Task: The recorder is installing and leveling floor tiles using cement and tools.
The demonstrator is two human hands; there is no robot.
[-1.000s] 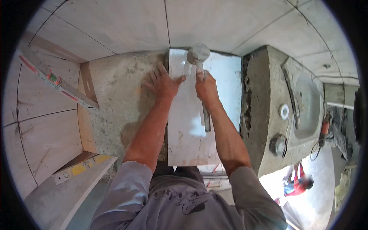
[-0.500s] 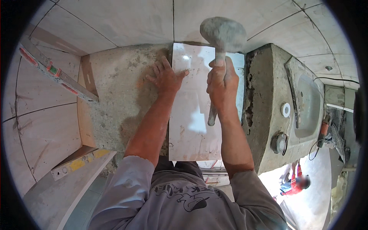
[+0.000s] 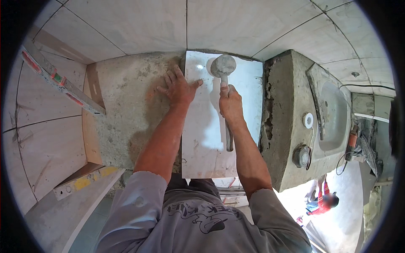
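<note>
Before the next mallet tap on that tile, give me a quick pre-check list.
1. Left hand flat at the tile's left edge, steadying it: ok.
2. Right hand gripping the rubber mallet handle: ok.
3. Mallet head over the tile's top end, apart from the left fingers: ok.
4. Tile's top edge meets the tiled wall: ok.
5. Mortar bed under the tile fully covered: cannot tell.
6. Tile flush with its neighbours: cannot tell.
</note>
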